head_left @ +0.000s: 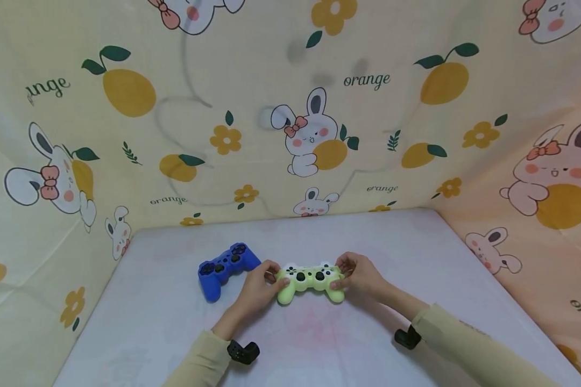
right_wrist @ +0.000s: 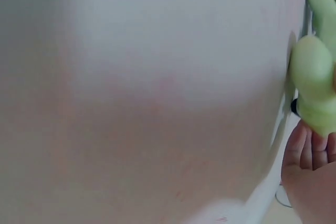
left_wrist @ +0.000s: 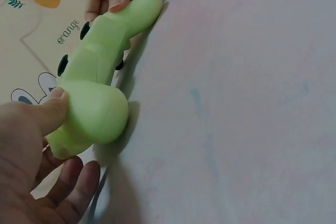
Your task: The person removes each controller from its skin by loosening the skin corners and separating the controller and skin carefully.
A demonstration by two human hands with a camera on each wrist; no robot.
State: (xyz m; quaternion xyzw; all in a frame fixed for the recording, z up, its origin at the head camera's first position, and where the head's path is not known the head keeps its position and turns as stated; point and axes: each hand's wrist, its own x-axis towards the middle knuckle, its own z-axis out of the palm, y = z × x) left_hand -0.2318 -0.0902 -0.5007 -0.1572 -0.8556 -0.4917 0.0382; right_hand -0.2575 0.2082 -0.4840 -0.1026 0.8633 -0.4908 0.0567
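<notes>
Both hands hold a light green and white game controller [head_left: 310, 285], its black thumbsticks facing up in the head view. My left hand [head_left: 257, 286] grips its left end, with the thumb on the near face and the fingers behind. On the opposite end, my right hand [head_left: 362, 277] pinches the controller between thumb and fingers. The left wrist view shows the rounded green grips [left_wrist: 100, 111] close over the tabletop, and the left thumb pressed on the side. A blue game controller [head_left: 225, 269] with black buttons lies just beyond the left hand, tilted to one side.
A white-covered table [head_left: 174, 333] stretches under the hands. Cloth walls [head_left: 252, 64] printed with rabbits and oranges rise at the back and on both sides. Black bands with small devices sit at the left wrist [head_left: 243, 352] and the right wrist [head_left: 408, 337].
</notes>
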